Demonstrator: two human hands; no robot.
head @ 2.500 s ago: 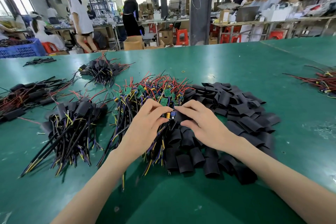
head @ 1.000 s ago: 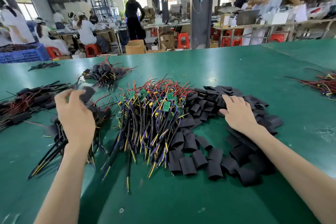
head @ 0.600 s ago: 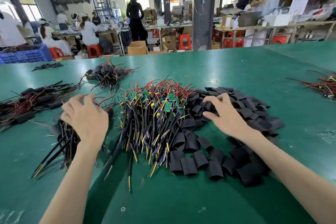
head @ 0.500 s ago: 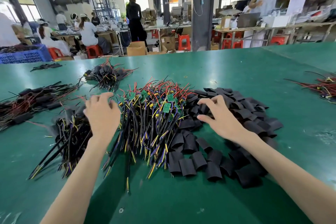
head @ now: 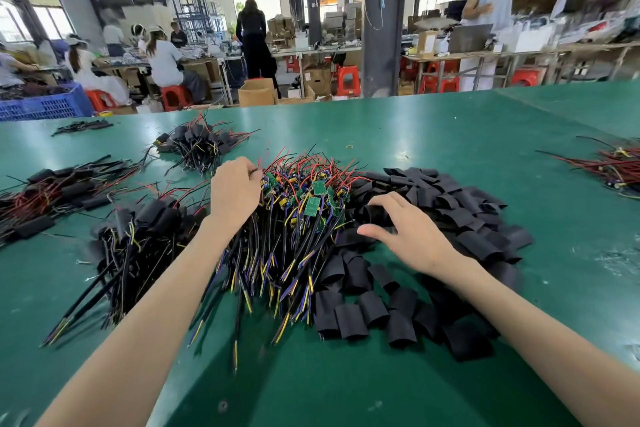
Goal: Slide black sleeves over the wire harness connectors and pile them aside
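Observation:
A heap of unsleeved wire harnesses (head: 304, 229), with small green boards and red, black, yellow and purple wires, lies in the middle of the green table (head: 450, 128). My left hand (head: 235, 194) is at its far left edge, fingers curled into the red wires and boards and gripping a harness there. To the right spreads a pile of flat black sleeves (head: 460, 218). My right hand (head: 412, 236) rests on the sleeves with fingers spread and thumb out. The sleeved harnesses (head: 149, 229) are piled at the left.
More sleeved bundles lie at the far left (head: 55, 191) and further back (head: 201, 146). A bundle of red wires (head: 613, 166) sits at the right edge. A blue crate (head: 45, 104) stands beyond the table. People work at benches behind.
My left hand dropped a sleeved harness on the left pile, then moved right to the top of the middle heap. My right hand slid left across the sleeves.

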